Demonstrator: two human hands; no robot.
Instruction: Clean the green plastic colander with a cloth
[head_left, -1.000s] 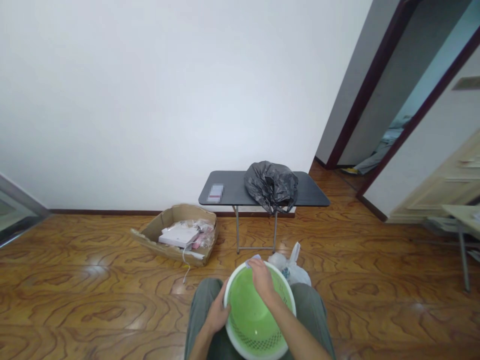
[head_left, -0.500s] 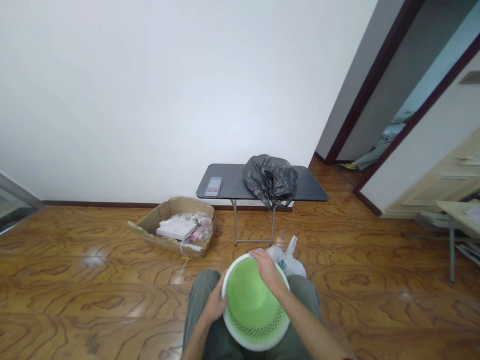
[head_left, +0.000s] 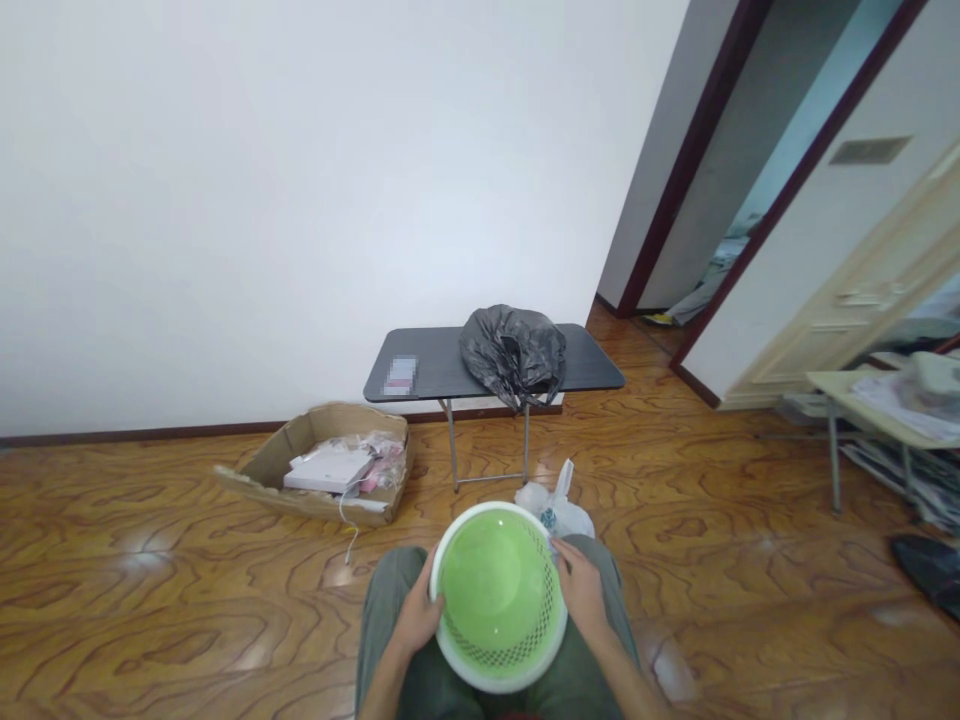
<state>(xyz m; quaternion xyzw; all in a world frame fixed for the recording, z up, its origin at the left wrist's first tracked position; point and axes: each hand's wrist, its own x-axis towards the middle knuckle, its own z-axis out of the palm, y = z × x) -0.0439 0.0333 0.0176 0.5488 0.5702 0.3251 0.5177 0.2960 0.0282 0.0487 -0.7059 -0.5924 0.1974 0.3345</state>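
Observation:
A green plastic basket point(head_left: 497, 590) with a white rim and perforated walls rests on my lap. My left hand point(head_left: 417, 618) grips its left rim. My right hand point(head_left: 581, 592) presses against its right outer wall, with a bit of pale cloth showing at the fingertips. The basket's inside looks bare. My grey trouser legs show on both sides beneath it.
A white plastic bag point(head_left: 553, 508) lies on the wooden floor just beyond my knees. A dark folding table point(head_left: 592, 366) holds a black bin bag point(head_left: 512, 352). An open cardboard box point(head_left: 319, 470) with papers sits left. A doorway opens at right, beside a beige table point(head_left: 862, 400).
My right hand has moved from the basket's far rim to its right side. The view has swung to the right, showing more of the beige table.

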